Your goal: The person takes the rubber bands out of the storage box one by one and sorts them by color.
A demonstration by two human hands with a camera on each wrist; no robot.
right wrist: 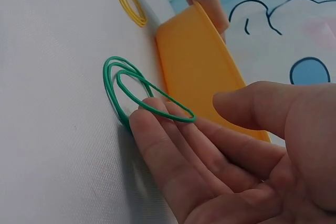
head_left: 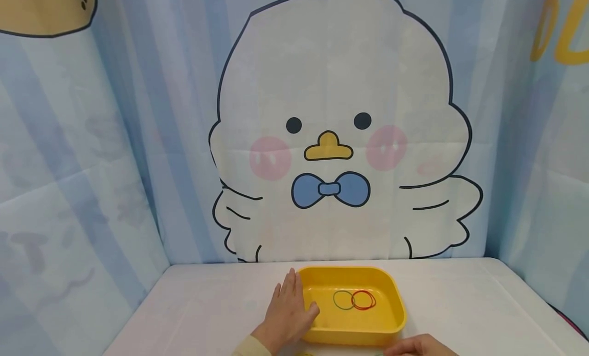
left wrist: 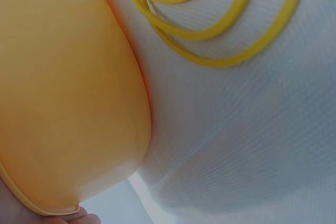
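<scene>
Fingers [right wrist: 168,169] of the right hand [right wrist: 231,166] lie relaxed, thumb apart, with a loop of green bands [right wrist: 137,104] across their tips beside the bench [head_left: 207,305]. Near the far edge, the left hand [head_left: 287,315], fingers straight, rests against the left side of a yellow tray [head_left: 349,337] holding a thin green band [head_left: 344,309] overlapping red bands [head_left: 363,309]; yellow bands [left wrist: 202,36] lie just outside it.

Head view: soft, even light over the worktop [head_left: 460,305], out to both far corners. Left wrist view: dimmer, hazy (surface weave legible). Right wrist view: soft shadow beside the right hand [right wrist: 231,166].
</scene>
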